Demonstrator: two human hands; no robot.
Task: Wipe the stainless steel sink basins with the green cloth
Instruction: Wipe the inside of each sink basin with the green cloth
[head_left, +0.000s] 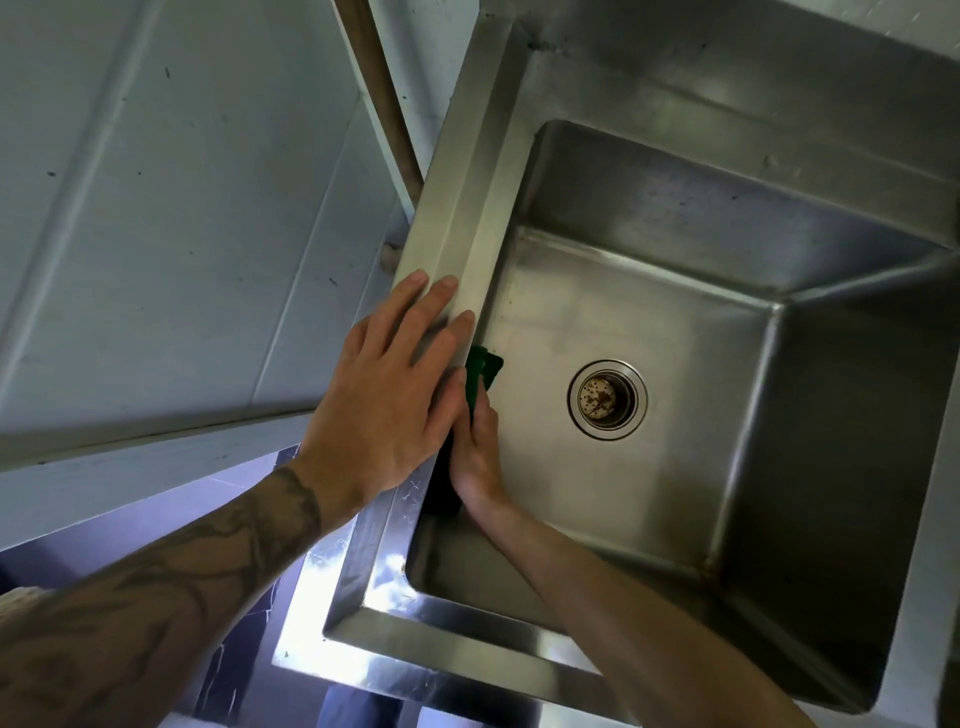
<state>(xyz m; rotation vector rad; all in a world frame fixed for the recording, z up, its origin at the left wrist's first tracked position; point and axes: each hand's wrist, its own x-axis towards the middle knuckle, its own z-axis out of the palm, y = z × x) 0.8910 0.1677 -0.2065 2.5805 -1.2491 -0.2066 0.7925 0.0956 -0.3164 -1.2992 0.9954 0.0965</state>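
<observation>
Sink basin (675, 208), stainless, seen from above w/ its drain (607, 399) in the middle of the floor; the drain strainer shows brown specks.

L hand (400, 384) lies left of the drain, up on the sink's flat rim. It is open and holds nothing: palm down, fingers (410, 296) straight and pointing along the rim away from the person, little finger at the rim's inner edge. The forearm (182, 561) behind it is tattooed and runs off to the lower left corner.

R hand (478, 457) is down inside the basin, btwn the drain and the L hand, against the basin's left wall. It presses the green cloth (480, 371) onto that wall w/ fingers laid about straight along it, no fist. The thumb is hidden by the L hand, so can't tell if it pinches the cloth.

The cloth is left of the drain, on the left wall just below the rim. A green corner sticks out past the R fingertips; a darker part shows lower, btwn wrist and wall.

Further left of the drain, past the rim, a pale grey panelled surface (156, 208) w/ small dark marks. A brown pipe (387, 93) runs btwn that panel and the sink's far left edge.
</observation>
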